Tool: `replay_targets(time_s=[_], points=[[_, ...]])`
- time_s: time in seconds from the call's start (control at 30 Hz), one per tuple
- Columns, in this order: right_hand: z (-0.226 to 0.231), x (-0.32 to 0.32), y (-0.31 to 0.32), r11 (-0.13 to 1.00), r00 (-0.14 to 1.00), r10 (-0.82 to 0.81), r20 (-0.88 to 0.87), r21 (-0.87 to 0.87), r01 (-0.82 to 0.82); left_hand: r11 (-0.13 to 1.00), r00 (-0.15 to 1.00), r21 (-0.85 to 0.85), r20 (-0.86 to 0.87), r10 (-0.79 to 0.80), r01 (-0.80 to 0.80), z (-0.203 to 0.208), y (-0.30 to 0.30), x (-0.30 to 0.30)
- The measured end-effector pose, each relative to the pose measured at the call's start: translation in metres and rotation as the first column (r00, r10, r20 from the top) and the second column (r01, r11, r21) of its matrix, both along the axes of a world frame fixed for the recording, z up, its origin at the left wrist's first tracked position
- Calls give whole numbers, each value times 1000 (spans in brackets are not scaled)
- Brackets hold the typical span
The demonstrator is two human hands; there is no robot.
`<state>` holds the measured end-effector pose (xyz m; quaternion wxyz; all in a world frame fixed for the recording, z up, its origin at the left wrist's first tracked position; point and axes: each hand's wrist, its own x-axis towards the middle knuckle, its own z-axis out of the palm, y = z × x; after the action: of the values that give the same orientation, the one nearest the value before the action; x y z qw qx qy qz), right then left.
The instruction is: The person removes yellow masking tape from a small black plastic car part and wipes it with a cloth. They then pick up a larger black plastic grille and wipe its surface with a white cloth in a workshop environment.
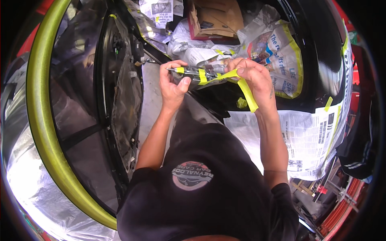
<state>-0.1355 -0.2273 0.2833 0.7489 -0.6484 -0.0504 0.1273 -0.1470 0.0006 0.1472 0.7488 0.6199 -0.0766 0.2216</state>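
Observation:
In front of my chest I hold a slim, dark, shiny part (pixel 193 72) roughly level, with bands of yellow masking tape across it. My left hand (pixel 172 89) is closed around its left end, the thumb in front and the fingers behind. My right hand (pixel 257 79) pinches a strip of yellow masking tape (pixel 247 94) at the part's right end. One length of the strip runs from the part to my fingers, and a loose tail hangs below them. The kind of part cannot be told, as my fingers and the tape cover much of it.
An open black car door (pixel 120 86) stands on my left, inside a curved yellow-green edge (pixel 37 104). Ahead, taped newspaper (pixel 281 60) covers surfaces around an open cardboard box (pixel 217 18). A crumpled yellow tape ball (pixel 241 103) lies near my right wrist. More newspaper (pixel 297 136) hangs at right.

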Motion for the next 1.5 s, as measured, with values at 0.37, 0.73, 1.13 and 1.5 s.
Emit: replay_targets(time_s=[0.37, 0.73, 1.13, 1.5], points=[[18, -21, 5, 986, 994, 95, 52, 130, -101, 998, 997, -45, -67, -44, 41, 12, 1, -24], [15, -34, -2, 991, 975, 137, 175, -35, -133, 968, 959, -87, -141, -245, 234, -10, 5, -37], [-16, -18, 0, 966, 997, 37, -61, 257, -20, 832, 823, -298, -196, -534, 469, 3, 1, -54], [-5, -9, -16, 994, 995, -30, 95, 104, 20, 853, 819, -197, -245, -519, 482, 3, 7, -56]])
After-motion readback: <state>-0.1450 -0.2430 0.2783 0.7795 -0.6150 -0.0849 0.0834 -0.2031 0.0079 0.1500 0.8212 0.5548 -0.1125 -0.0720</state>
